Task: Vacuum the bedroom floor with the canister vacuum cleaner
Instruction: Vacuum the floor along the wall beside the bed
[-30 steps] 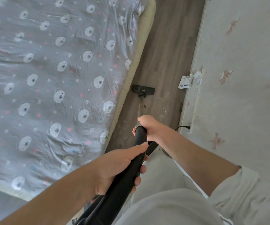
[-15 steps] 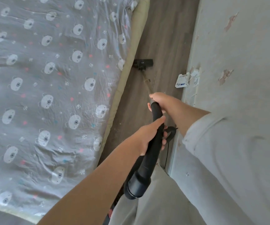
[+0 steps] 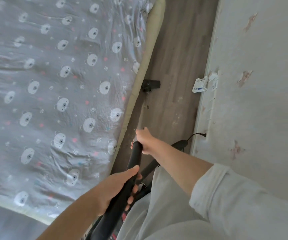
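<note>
Here both hands grip the wand: left hand [image 3: 117, 189] near, right hand [image 3: 144, 140] farther (for steering), floor head [image 3: 151, 84] hugging the bed [image 3: 146, 70].

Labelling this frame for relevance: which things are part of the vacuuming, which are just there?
In the job:
- floor head, at the bed's edge
- black handle tube
- left hand and right hand, both gripping the tube
- wood floor

Just there:
- bed with bear-print sheet
- white tagged item by the wall
- black cord
</note>
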Motion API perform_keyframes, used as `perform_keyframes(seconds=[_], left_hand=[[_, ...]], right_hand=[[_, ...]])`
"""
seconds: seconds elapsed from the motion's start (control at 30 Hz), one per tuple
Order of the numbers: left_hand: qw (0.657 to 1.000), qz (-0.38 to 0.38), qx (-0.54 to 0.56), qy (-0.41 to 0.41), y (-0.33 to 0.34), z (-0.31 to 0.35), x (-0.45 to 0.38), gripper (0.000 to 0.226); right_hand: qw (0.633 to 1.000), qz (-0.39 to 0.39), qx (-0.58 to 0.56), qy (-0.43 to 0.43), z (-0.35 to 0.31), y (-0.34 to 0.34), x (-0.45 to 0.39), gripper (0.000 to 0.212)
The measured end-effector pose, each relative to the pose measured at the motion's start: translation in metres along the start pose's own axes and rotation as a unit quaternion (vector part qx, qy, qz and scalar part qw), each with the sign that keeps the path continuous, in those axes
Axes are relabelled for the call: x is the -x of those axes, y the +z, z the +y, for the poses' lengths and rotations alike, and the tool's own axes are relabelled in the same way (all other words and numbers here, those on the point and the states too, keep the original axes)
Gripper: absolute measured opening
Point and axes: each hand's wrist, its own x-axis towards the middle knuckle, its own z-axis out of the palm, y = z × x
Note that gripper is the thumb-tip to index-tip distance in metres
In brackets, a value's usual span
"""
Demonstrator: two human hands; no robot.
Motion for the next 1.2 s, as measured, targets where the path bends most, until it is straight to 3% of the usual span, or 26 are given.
perform_keyframes(seconds=[0.13,0.23,0.3,0.4,0.67,0.83,0.97,1.2], left_hand=[[0.997,-0.034,-0.046,-0.049,-0.03,-0.037,0.036,0.063],[0.995,-0.067,-0.054,-0.055,-0.028,-0.029,0.046,0.059],[0.994,-0.078,-0.055,-0.047,-0.012,-0.008,0.045,0.052],[0.995,-0.073,-0.062,-0.013,0.03,0.035,0.025,0.048],[0.995,-0.083,-0.047,0.017,0.145,0.177,-0.069,0.042],[0.994,-0.09,-0.052,0.023,0.167,0.22,-0.096,0.041],[0.996,-0.077,-0.047,0.004,0.165,0.206,-0.089,0.041],[0.992,-0.074,-0.077,-0.059,0.153,0.132,-0.055,0.043]], right_hand=[[1.0,0.004,-0.023,0.0,0.063,0.025,0.023,0.064],[0.997,0.026,-0.067,0.002,0.062,0.027,0.034,0.06],[0.996,0.027,-0.08,0.002,0.037,0.013,0.033,0.05],[0.999,0.005,-0.053,0.01,-0.022,-0.024,0.033,0.019],[0.996,0.063,-0.057,0.022,-0.195,-0.123,-0.007,0.026],[0.996,0.066,-0.067,0.008,-0.241,-0.15,-0.027,0.026],[0.996,0.06,-0.071,0.013,-0.226,-0.154,-0.022,0.021],[0.992,0.042,-0.108,0.039,-0.133,-0.148,0.019,0.02]])
